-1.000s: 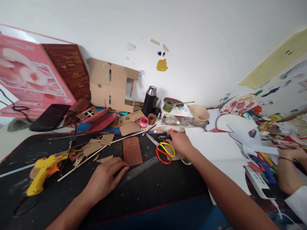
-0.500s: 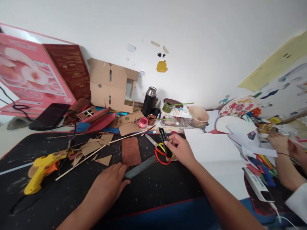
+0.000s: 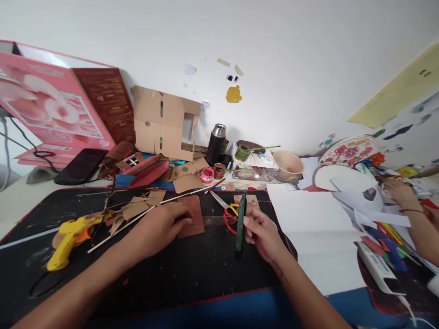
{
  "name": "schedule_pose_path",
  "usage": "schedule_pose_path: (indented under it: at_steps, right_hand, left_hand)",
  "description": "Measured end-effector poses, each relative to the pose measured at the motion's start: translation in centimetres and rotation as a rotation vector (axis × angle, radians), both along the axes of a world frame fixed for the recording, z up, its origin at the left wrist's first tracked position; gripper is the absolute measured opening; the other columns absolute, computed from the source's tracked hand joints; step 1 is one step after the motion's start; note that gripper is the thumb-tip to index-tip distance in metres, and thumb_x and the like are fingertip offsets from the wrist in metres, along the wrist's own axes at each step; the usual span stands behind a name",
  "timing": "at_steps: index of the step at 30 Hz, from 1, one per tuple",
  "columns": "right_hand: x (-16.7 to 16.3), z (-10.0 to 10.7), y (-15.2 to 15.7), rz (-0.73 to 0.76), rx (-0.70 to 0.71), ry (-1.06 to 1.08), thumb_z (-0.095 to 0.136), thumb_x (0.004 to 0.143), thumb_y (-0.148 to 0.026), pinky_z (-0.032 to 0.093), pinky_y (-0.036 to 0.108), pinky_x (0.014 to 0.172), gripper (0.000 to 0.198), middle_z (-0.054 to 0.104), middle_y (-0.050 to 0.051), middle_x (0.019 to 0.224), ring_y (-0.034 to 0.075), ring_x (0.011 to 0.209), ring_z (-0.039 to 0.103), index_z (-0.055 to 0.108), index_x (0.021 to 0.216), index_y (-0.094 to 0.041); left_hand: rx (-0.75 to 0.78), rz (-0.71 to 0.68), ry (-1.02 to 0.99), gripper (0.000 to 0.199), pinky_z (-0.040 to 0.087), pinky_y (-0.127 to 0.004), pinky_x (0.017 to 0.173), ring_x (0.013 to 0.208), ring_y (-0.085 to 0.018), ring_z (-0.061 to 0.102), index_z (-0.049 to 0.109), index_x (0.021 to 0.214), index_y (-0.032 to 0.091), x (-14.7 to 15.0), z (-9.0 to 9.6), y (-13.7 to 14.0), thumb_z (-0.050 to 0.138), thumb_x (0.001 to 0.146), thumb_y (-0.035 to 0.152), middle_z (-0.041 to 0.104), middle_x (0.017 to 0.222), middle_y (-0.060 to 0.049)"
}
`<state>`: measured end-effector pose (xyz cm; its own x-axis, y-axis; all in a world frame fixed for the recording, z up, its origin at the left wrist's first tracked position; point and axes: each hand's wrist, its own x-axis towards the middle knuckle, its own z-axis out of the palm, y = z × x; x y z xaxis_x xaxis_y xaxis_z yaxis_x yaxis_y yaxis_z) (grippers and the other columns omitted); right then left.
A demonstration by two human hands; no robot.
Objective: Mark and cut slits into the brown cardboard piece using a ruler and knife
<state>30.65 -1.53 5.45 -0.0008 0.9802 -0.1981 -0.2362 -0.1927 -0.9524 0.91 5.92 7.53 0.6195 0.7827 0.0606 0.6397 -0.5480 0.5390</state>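
My left hand [image 3: 166, 226] is closed on one end of a straight ruler [image 3: 217, 220], which extends rightward over the black mat [image 3: 192, 269] and looks faint in this light. Just under and beside those fingers lies a reddish-brown rectangular piece of card [image 3: 195, 205]. My right hand [image 3: 262, 233] grips a dark green utility knife [image 3: 241, 224], held nearly upright by thumb and fingers; whether its blade is out I cannot tell. Partly hidden behind the ruler and knife, scissors [image 3: 221, 201] with red and yellow handles rest on the mat.
A yellow glue gun [image 3: 66, 240], a thin wooden stick [image 3: 120, 230] and cardboard scraps [image 3: 132, 208] lie left. Behind stand a black bottle [image 3: 216, 144], paint jars [image 3: 207, 175] and a bowl [image 3: 288, 165]. White paper [image 3: 308, 219] and another person's arm [image 3: 416, 224] are right.
My left hand has moved up, bringing the ruler from a slant to nearly level across the brown card. My right hand has lowered slightly, with the utility knife turned more upright.
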Motion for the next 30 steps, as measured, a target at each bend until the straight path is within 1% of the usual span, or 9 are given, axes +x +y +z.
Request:
schedule_pose_path:
  at_steps: [3, 7, 11, 13, 16, 19, 23, 25, 30]
  right_hand:
    - [-0.4, -0.1, -0.7, 0.017, -0.031, 0.087, 0.092, 0.075, -0.053, 0.030, 0.018, 0.039, 0.044, 0.049, -0.009, 0.056, 0.006, 0.044, 0.037, 0.063, 0.085, -0.020]
    - [-1.3, -1.1, -1.8, 0.061, -0.069, 0.136, 0.092, 0.076, -0.053, 0.036, 0.018, 0.039, 0.043, 0.056, -0.005, 0.062, 0.007, 0.045, 0.041, 0.066, 0.086, -0.020]
    - [-2.0, -2.4, -2.5, 0.088, -0.076, 0.175, 0.088, 0.082, -0.051, 0.043, 0.020, 0.046, 0.038, 0.063, -0.001, 0.065, 0.011, 0.053, 0.054, 0.067, 0.085, -0.019]
    - [-2.4, -2.9, -2.5, 0.083, -0.092, 0.228, 0.087, 0.082, -0.050, 0.047, 0.021, 0.050, 0.038, 0.066, 0.000, 0.068, 0.014, 0.058, 0.062, 0.066, 0.086, -0.019]
    - [-2.7, -3.4, -2.1, 0.039, -0.141, 0.297, 0.086, 0.082, -0.053, 0.048, 0.022, 0.046, 0.040, 0.068, -0.001, 0.069, 0.013, 0.052, 0.062, 0.065, 0.090, -0.020]
    - [-2.8, -3.6, -1.3, 0.011, -0.210, 0.332, 0.083, 0.082, -0.060, 0.038, 0.018, 0.035, 0.044, 0.065, -0.003, 0.063, 0.010, 0.039, 0.052, 0.064, 0.090, -0.020]
    - [-3.6, -3.5, -0.1, 0.029, -0.266, 0.402, 0.084, 0.078, -0.063, 0.025, 0.015, 0.030, 0.049, 0.062, -0.006, 0.057, 0.006, 0.032, 0.042, 0.063, 0.090, -0.020]
    - [-4.3, -3.3, 0.2, 0.038, -0.248, 0.401, 0.084, 0.079, -0.062, 0.025, 0.015, 0.030, 0.049, 0.063, -0.006, 0.057, 0.005, 0.032, 0.041, 0.064, 0.092, -0.019]
    - [-5.5, -3.5, 0.2, 0.060, -0.193, 0.295, 0.081, 0.083, -0.063, 0.028, 0.016, 0.030, 0.049, 0.066, -0.003, 0.057, 0.008, 0.032, 0.045, 0.063, 0.091, -0.019]
  left_hand:
    - [0.021, -0.060, 0.012, 0.022, 0.052, -0.029, 0.079, 0.088, -0.020, 0.072, 0.076, 0.092, 0.025, 2.9, 0.3, 3.7, 0.055, 0.097, 0.030, 0.079, 0.093, -0.002]
    - [0.103, -0.089, 0.034, 0.014, 0.052, -0.035, 0.088, 0.095, -0.024, 0.071, 0.078, 0.087, 0.025, 6.4, -1.2, 7.8, 0.065, 0.091, 0.029, 0.079, 0.091, -0.004]
    - [0.207, -0.070, 0.013, 0.018, 0.050, -0.046, 0.104, 0.112, -0.030, 0.068, 0.078, 0.104, 0.023, 7.7, -2.3, 9.2, 0.068, 0.090, 0.027, 0.078, 0.108, -0.010]
    - [0.263, -0.050, -0.024, 0.030, 0.045, -0.053, 0.113, 0.127, -0.033, 0.060, 0.074, 0.121, 0.022, 7.1, -2.3, 8.6, 0.066, 0.093, 0.027, 0.073, 0.128, -0.014]
    - [0.307, -0.050, -0.074, 0.034, 0.043, -0.056, 0.117, 0.133, -0.031, 0.056, 0.069, 0.130, 0.023, 5.3, -2.1, 6.1, 0.061, 0.098, 0.029, 0.069, 0.135, -0.014]
    - [0.299, -0.101, -0.077, 0.029, 0.050, -0.049, 0.112, 0.124, -0.027, 0.062, 0.070, 0.127, 0.024, 3.4, -2.6, 2.5, 0.059, 0.100, 0.027, 0.073, 0.126, -0.010]
    - [0.328, -0.194, 0.001, 0.041, 0.045, -0.050, 0.119, 0.138, -0.029, 0.056, 0.065, 0.139, 0.027, 2.4, -4.7, -0.9, 0.065, 0.099, 0.028, 0.069, 0.142, -0.009]
    - [0.349, -0.222, 0.058, 0.048, 0.044, -0.053, 0.119, 0.145, -0.032, 0.051, 0.062, 0.143, 0.027, 2.6, -6.0, -1.4, 0.069, 0.096, 0.032, 0.064, 0.150, -0.010]
    - [0.356, -0.221, 0.073, 0.037, 0.041, -0.055, 0.120, 0.146, -0.035, 0.050, 0.070, 0.129, 0.025, 2.9, -7.9, -1.0, 0.072, 0.095, 0.040, 0.065, 0.148, -0.013]
